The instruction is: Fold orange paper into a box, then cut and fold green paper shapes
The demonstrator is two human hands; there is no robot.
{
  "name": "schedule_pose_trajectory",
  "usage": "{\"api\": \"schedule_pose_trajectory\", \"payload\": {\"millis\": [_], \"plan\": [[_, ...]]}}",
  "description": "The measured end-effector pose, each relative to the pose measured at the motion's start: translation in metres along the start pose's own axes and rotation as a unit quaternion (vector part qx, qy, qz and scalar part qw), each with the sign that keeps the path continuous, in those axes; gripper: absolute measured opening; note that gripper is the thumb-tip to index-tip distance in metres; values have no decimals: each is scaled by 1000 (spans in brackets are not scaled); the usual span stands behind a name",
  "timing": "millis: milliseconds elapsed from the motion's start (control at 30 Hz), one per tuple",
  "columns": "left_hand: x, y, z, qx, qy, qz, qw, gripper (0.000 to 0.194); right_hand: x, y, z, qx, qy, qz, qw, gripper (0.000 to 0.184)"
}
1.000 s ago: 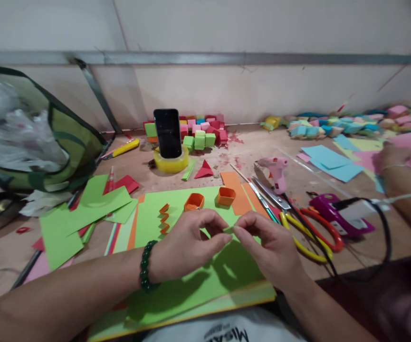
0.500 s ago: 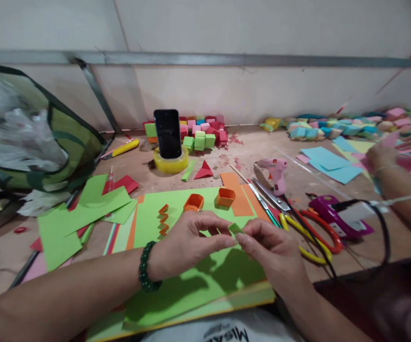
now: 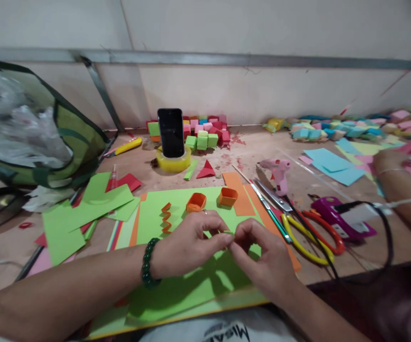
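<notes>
My left hand (image 3: 194,242), with a green bead bracelet (image 3: 150,262) at its wrist, pinches a small piece of green paper (image 3: 228,232). My right hand (image 3: 262,256) meets it, thumb and forefinger pressed together at the paper's right end; most of the piece is hidden by fingers. Both hands are above a stack of green paper sheets (image 3: 176,299). Just beyond my left hand stand two small orange paper boxes, one (image 3: 195,203) near its knuckles and another (image 3: 228,196) farther right. A zigzag-folded orange strip (image 3: 166,217) lies left of them.
Scissors (image 3: 308,237), a purple power strip (image 3: 344,218) and a pink glue gun (image 3: 278,173) lie right. A phone (image 3: 171,133) stands in a yellow tape roll (image 3: 174,160). Green paper pieces (image 3: 62,232) lie left, below a bag (image 3: 73,142). Another person's arm (image 3: 401,190) is far right.
The green piece has turned and now shows only a thin edge between my fingers. My right hand has shifted slightly left. The other person's hand has moved a little.
</notes>
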State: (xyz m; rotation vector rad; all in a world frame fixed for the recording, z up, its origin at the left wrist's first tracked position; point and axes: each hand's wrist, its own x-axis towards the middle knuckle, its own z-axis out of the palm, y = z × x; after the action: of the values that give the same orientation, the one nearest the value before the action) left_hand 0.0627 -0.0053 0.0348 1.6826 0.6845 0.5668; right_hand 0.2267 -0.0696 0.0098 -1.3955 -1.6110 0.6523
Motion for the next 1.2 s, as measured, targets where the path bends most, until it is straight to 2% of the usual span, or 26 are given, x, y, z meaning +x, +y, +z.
{"api": "schedule_pose_trajectory", "payload": {"millis": [100, 167, 200, 267, 367, 467, 567, 700, 800, 1033, 1200], "plan": [[2, -2, 3, -141, -31, -98, 985, 18, -1, 2, 0, 50, 16, 18, 998, 16], [3, -3, 4, -183, -34, -135, 973, 19, -2, 3, -2, 64, 36, 3, 997, 11], [4, -3, 4, -187, -31, -142, 971, 19, -3, 4, -3, 59, 45, -19, 997, 17], [4, -4, 4, -190, -27, -144, 971, 16, -3, 5, -5, 26, 51, -85, 995, 30], [5, -6, 5, -184, -21, -132, 974, 11, 0, 6, -8, -36, 48, -162, 985, 30], [6, -7, 5, -170, -5, -124, 978, 9, 2, 7, -8, -57, 63, -160, 983, 28], [6, -7, 4, -183, -1, -143, 973, 9, 3, 8, -7, -69, 72, -160, 982, 25], [6, -10, 5, -231, -9, -182, 956, 14, 3, 12, -6, -77, 75, -195, 975, 26], [7, -11, 6, -241, -16, -187, 952, 16, 2, 12, -6, -73, 79, -215, 971, 26], [7, -6, 9, -192, 18, -169, 967, 14, 2, 13, -5, -66, 88, -174, 979, 21], [7, -10, 9, -236, 4, -184, 954, 17, 0, 19, -6, -132, 108, -233, 957, 27]]}}
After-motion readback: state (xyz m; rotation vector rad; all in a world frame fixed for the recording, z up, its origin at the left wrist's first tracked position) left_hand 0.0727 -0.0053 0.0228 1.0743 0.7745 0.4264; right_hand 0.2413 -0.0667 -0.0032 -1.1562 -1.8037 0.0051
